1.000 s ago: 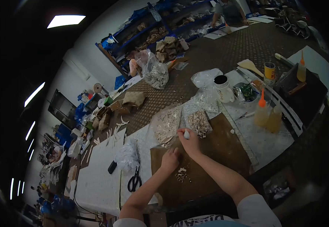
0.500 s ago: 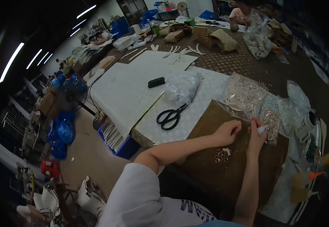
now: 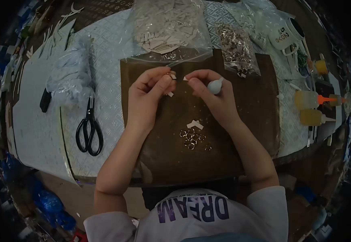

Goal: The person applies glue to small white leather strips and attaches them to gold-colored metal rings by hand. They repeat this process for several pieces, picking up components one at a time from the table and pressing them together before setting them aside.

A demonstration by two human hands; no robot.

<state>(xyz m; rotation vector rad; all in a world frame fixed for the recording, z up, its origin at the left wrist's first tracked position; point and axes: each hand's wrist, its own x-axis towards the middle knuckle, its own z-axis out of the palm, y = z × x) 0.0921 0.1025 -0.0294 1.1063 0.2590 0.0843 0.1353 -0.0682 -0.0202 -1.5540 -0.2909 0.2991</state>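
Note:
Over a brown mat (image 3: 163, 161), my left hand (image 3: 151, 86) is closed in a pinch on a small white strip (image 3: 170, 94) with a bit of metal at its fingertips. Facing it, my right hand (image 3: 214, 94) pinches a small white piece (image 3: 186, 78) between thumb and index finger. A pale blue rounded applicator (image 3: 215, 86) is tucked in the same hand. The two hands are a little apart. Below them lie metal rings (image 3: 191, 139) and a few white strips (image 3: 195, 124).
A clear bag of pale strips (image 3: 165, 30) lies beyond the hands, with a bag of metal parts (image 3: 240, 48) to its right. Black scissors (image 3: 89, 133) and crumpled plastic (image 3: 71, 76) are at left. Yellow bottles (image 3: 306, 99) and a white mug (image 3: 284, 36) stand at right.
The view has swung down onto the mat. My left hand now holds a small white strip at its fingertips, and a white piece shows in my right fingers.

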